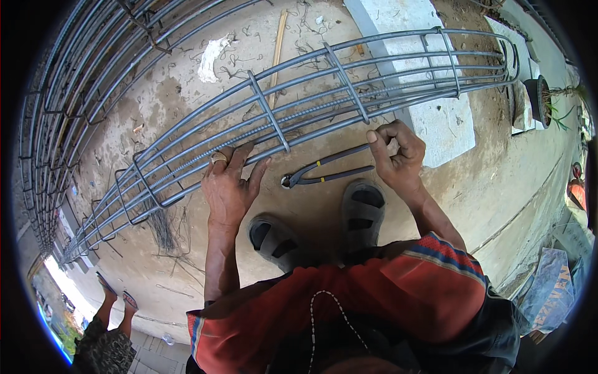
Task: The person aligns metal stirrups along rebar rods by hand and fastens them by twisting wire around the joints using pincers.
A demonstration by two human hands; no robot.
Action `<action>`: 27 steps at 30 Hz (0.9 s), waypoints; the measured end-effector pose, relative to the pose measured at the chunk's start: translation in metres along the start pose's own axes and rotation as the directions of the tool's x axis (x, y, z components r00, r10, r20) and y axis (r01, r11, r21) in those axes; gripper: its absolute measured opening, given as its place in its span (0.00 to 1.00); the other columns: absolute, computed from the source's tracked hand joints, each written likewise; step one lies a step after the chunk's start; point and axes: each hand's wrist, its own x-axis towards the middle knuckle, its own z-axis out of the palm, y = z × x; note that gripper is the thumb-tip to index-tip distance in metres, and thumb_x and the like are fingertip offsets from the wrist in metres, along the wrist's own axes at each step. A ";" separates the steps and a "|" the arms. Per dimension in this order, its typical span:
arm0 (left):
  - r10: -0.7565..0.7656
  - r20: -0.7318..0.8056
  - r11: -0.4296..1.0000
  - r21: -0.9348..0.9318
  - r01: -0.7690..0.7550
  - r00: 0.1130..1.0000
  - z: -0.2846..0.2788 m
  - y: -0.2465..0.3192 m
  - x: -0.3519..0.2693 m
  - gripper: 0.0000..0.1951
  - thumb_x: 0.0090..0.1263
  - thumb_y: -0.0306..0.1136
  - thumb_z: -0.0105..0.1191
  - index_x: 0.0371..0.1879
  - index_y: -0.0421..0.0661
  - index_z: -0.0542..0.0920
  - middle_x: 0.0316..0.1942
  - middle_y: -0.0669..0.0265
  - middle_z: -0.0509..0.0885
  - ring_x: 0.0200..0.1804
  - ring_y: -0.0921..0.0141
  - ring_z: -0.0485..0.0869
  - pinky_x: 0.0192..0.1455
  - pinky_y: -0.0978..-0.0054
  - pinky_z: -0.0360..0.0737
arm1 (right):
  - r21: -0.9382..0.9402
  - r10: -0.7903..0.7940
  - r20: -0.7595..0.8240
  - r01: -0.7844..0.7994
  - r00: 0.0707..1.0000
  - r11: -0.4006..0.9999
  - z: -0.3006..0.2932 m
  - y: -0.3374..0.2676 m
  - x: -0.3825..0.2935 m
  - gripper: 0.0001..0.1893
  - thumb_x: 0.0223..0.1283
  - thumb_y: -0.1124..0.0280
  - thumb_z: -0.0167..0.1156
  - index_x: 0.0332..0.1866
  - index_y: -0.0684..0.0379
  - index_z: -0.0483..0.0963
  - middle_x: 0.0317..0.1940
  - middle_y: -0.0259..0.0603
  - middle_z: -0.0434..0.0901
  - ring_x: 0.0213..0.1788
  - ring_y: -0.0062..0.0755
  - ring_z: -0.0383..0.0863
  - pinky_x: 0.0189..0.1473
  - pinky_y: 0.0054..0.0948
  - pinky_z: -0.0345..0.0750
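A long rebar cage (308, 105) of several lengthwise steel bars and square stirrups runs across the view in front of me. My left hand (229, 187), with a ring on one finger, grips its near bars, fingers over the top and thumb on the near side. Close to the cage's near bar, right of a stirrup (346, 84), is my right hand (399, 152). Its fingers are curled and its thumb is raised; whether something thin is pinched there is not visible. End-cutting nippers (303, 175) with dark handles lie on the floor, one handle end reaching beneath my right hand.
More rebar cages (60, 107) are stacked at the left. A bundle of tie wire (161, 226) lies beneath the cage, and wire scraps litter the concrete floor. Pale boards (439, 126) and a potted plant (542, 100) are at the right. Another person's legs (114, 308) appear lower left.
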 end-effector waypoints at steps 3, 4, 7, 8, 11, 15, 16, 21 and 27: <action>0.080 -0.060 0.976 0.209 -0.066 0.995 0.001 0.008 0.006 0.21 0.55 0.39 0.66 0.48 0.49 0.81 0.46 0.61 0.82 0.45 0.60 0.81 0.46 0.65 0.78 | 0.092 0.232 -0.081 -0.224 0.969 0.970 0.024 0.016 -0.028 0.12 0.50 0.78 0.68 0.39 0.61 0.74 0.33 0.35 0.79 0.29 0.22 0.79 0.30 0.20 0.74; 0.087 -0.029 0.970 0.232 -0.078 0.996 0.002 0.006 0.008 0.21 0.55 0.36 0.65 0.49 0.48 0.80 0.46 0.61 0.81 0.45 0.58 0.81 0.46 0.64 0.78 | 0.063 0.189 -0.077 -0.184 0.979 0.981 0.029 0.027 -0.029 0.14 0.48 0.76 0.69 0.41 0.61 0.75 0.34 0.37 0.79 0.31 0.25 0.80 0.32 0.23 0.76; 0.055 0.037 0.971 0.231 -0.062 0.998 -0.005 0.003 0.008 0.20 0.56 0.30 0.62 0.51 0.48 0.79 0.48 0.60 0.81 0.47 0.56 0.80 0.48 0.62 0.77 | 0.109 0.225 -0.115 -0.213 0.968 0.971 0.035 0.026 -0.020 0.15 0.48 0.75 0.69 0.42 0.61 0.74 0.36 0.40 0.79 0.33 0.31 0.81 0.35 0.27 0.79; -0.006 0.080 0.974 0.225 -0.012 0.997 -0.007 0.002 0.008 0.20 0.57 0.28 0.61 0.51 0.47 0.79 0.49 0.60 0.81 0.48 0.56 0.80 0.49 0.61 0.77 | 0.207 0.308 -0.134 -0.277 0.942 0.938 0.037 0.024 -0.017 0.14 0.49 0.75 0.68 0.41 0.61 0.74 0.36 0.42 0.79 0.34 0.35 0.82 0.36 0.28 0.79; 0.019 0.120 0.969 0.244 -0.048 0.993 -0.005 0.007 0.016 0.20 0.58 0.25 0.58 0.52 0.47 0.79 0.50 0.58 0.81 0.49 0.54 0.80 0.50 0.61 0.77 | -0.080 -0.025 -0.057 0.020 0.998 0.997 0.031 0.036 -0.005 0.10 0.51 0.76 0.66 0.37 0.63 0.73 0.34 0.46 0.78 0.33 0.44 0.81 0.34 0.32 0.78; 0.034 0.172 0.978 0.197 -0.068 0.985 -0.003 0.011 0.024 0.17 0.60 0.22 0.55 0.50 0.45 0.78 0.48 0.52 0.80 0.48 0.49 0.79 0.47 0.58 0.76 | -0.069 -0.021 0.094 0.028 0.995 0.997 0.040 0.034 -0.010 0.07 0.51 0.77 0.63 0.34 0.63 0.73 0.29 0.47 0.77 0.30 0.49 0.78 0.31 0.36 0.77; 0.046 0.210 0.979 0.184 -0.086 0.977 0.000 0.011 0.019 0.17 0.60 0.22 0.55 0.50 0.45 0.78 0.48 0.52 0.80 0.48 0.49 0.79 0.47 0.58 0.76 | -0.065 -0.037 0.126 0.046 0.991 0.997 0.045 0.030 -0.013 0.06 0.51 0.77 0.64 0.34 0.63 0.75 0.26 0.46 0.77 0.27 0.49 0.78 0.29 0.36 0.76; 0.076 0.115 0.982 0.163 -0.094 0.990 0.008 0.012 0.017 0.13 0.65 0.28 0.53 0.48 0.44 0.79 0.44 0.52 0.80 0.46 0.49 0.79 0.45 0.55 0.74 | -0.038 -0.108 0.040 0.110 0.993 0.993 0.065 0.025 -0.012 0.07 0.52 0.75 0.62 0.36 0.63 0.74 0.26 0.46 0.76 0.27 0.48 0.78 0.29 0.38 0.77; 0.080 0.065 0.973 0.213 -0.092 0.995 0.002 0.018 0.014 0.09 0.62 0.28 0.56 0.40 0.43 0.83 0.40 0.55 0.82 0.41 0.53 0.81 0.42 0.59 0.76 | -0.082 -0.094 0.126 0.105 0.988 0.991 0.072 0.019 -0.014 0.08 0.53 0.73 0.62 0.37 0.63 0.73 0.26 0.45 0.77 0.28 0.48 0.79 0.30 0.38 0.78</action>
